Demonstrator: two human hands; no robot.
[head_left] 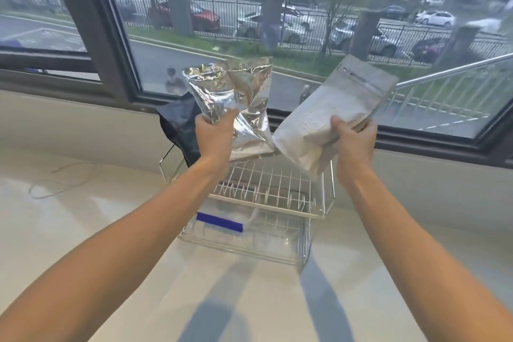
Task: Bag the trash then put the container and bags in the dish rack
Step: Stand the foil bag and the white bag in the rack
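My left hand (215, 137) grips a crinkled silver foil bag (236, 94), held upright above the white wire dish rack (266, 189). My right hand (354, 137) grips a pale grey zip pouch (330, 116), tilted to the right over the rack's right side. The two bags nearly touch at their lower corners. A dark blue-black bag (180, 122) sits behind my left hand at the rack's back left corner. On the rack's lower tier lies a clear container with a blue strip (219, 223).
The rack stands on a pale glossy counter (111, 230) under a wide window with a dark frame (111, 44). A thin looped cord (63, 178) lies on the counter at the left.
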